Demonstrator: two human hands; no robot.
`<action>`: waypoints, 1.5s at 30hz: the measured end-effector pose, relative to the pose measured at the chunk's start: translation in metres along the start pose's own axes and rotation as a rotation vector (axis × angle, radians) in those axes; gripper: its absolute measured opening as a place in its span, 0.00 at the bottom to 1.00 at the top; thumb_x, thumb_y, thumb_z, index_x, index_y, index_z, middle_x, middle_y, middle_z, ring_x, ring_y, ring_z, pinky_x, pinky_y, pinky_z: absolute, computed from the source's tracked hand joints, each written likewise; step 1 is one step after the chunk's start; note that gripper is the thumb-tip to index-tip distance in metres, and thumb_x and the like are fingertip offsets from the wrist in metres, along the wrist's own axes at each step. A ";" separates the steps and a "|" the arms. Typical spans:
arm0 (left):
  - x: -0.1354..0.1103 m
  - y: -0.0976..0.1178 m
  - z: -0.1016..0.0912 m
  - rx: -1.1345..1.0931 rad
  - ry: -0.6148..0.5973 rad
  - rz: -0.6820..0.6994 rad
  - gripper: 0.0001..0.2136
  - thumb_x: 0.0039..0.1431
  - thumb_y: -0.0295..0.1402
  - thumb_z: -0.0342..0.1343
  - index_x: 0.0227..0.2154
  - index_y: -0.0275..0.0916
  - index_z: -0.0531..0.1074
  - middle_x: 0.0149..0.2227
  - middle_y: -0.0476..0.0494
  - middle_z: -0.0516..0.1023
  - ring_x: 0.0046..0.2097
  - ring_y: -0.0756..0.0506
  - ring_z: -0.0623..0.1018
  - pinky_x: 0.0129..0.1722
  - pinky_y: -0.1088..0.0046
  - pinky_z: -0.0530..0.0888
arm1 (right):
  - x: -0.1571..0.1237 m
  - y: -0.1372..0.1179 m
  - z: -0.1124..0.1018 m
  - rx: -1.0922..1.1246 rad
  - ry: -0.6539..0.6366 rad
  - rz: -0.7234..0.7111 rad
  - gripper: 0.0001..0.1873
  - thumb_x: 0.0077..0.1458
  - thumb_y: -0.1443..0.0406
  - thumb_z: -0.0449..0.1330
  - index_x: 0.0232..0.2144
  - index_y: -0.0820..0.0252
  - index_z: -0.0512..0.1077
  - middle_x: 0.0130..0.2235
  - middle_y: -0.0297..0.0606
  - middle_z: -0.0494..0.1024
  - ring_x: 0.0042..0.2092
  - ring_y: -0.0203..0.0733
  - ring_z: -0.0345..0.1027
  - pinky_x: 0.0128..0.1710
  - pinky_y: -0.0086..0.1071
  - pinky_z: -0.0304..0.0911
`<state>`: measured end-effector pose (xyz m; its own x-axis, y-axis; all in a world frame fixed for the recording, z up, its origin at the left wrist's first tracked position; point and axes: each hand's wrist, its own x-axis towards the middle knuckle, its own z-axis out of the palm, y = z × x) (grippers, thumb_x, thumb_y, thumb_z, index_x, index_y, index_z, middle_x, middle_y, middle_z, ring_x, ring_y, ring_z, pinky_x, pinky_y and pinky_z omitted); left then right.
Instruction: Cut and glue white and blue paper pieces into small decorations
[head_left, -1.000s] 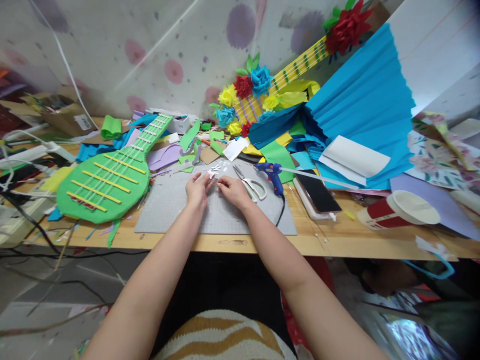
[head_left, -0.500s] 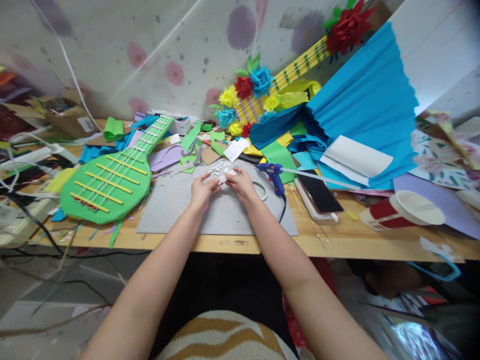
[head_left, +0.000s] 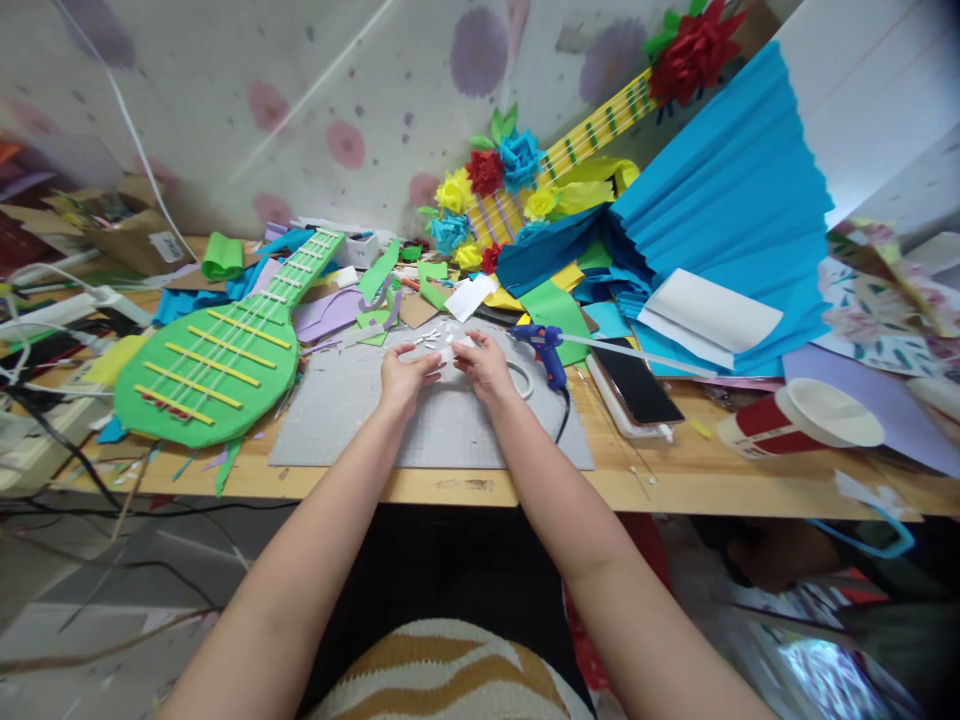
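- Left hand point(head_left: 403, 375) and right hand point(head_left: 487, 368): each grip pinches the white paper scrap point(head_left: 448, 352) between them, just above the grey mat point(head_left: 352, 420).
- It looks light and flimsy; best pinched gently at its edges.

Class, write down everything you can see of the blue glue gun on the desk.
The glue gun looks like blue plastic and rests at the far right corner of the grey cutting mat. Its nozzle points left, close to the right hand. A black cord trails from its handle toward the desk's front edge.
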<state>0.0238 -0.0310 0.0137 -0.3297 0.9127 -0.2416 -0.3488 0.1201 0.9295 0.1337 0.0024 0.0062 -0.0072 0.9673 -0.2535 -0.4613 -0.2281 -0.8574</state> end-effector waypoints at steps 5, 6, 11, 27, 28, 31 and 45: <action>0.002 0.000 0.001 0.008 0.013 0.029 0.22 0.39 0.21 0.61 0.34 0.39 0.54 0.22 0.49 0.75 0.25 0.47 0.77 0.29 0.69 0.74 | 0.001 0.001 0.000 -0.007 -0.007 -0.013 0.23 0.34 0.70 0.65 0.33 0.57 0.59 0.24 0.24 0.71 0.25 0.28 0.66 0.22 0.21 0.64; 0.003 0.000 0.001 0.009 0.014 0.028 0.23 0.39 0.21 0.61 0.33 0.39 0.53 0.22 0.50 0.75 0.25 0.47 0.77 0.29 0.69 0.73 | 0.002 0.002 -0.001 -0.009 -0.011 -0.018 0.24 0.33 0.70 0.65 0.33 0.57 0.59 0.24 0.24 0.70 0.25 0.28 0.66 0.22 0.21 0.64; 0.002 0.001 0.004 0.018 0.029 0.028 0.24 0.38 0.23 0.62 0.32 0.40 0.52 0.23 0.50 0.75 0.26 0.46 0.78 0.29 0.69 0.73 | 0.004 0.003 -0.002 -0.005 -0.006 -0.031 0.24 0.33 0.70 0.65 0.33 0.57 0.60 0.23 0.24 0.69 0.25 0.29 0.66 0.23 0.22 0.65; 0.004 -0.002 0.010 0.030 0.031 0.061 0.25 0.36 0.23 0.63 0.30 0.41 0.49 0.22 0.56 0.71 0.25 0.52 0.74 0.30 0.72 0.73 | 0.003 0.004 -0.003 -0.008 -0.081 -0.108 0.26 0.31 0.68 0.66 0.34 0.57 0.60 0.22 0.21 0.67 0.25 0.28 0.64 0.26 0.25 0.65; 0.003 -0.002 0.011 0.027 0.026 0.065 0.25 0.36 0.23 0.63 0.30 0.41 0.49 0.21 0.57 0.71 0.24 0.52 0.74 0.30 0.72 0.73 | 0.003 0.004 -0.003 -0.007 -0.084 -0.110 0.25 0.31 0.68 0.66 0.34 0.56 0.60 0.22 0.21 0.67 0.24 0.28 0.64 0.26 0.25 0.65; 0.003 -0.003 0.013 0.015 0.007 0.082 0.25 0.35 0.24 0.63 0.29 0.41 0.49 0.19 0.60 0.67 0.24 0.53 0.73 0.31 0.73 0.72 | 0.003 0.005 -0.003 -0.011 -0.095 -0.106 0.25 0.32 0.68 0.66 0.34 0.56 0.60 0.22 0.21 0.67 0.25 0.28 0.64 0.26 0.24 0.64; 0.009 -0.012 0.010 -0.102 0.119 0.145 0.24 0.34 0.28 0.64 0.25 0.41 0.49 0.19 0.61 0.64 0.22 0.56 0.70 0.28 0.80 0.65 | -0.005 0.009 0.001 -0.034 -0.289 -0.056 0.32 0.30 0.70 0.66 0.39 0.55 0.57 0.27 0.23 0.71 0.30 0.32 0.69 0.35 0.30 0.67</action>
<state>0.0338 -0.0203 0.0034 -0.4825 0.8639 -0.1443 -0.3754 -0.0552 0.9252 0.1286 -0.0049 0.0000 -0.2369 0.9689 -0.0718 -0.4385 -0.1726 -0.8820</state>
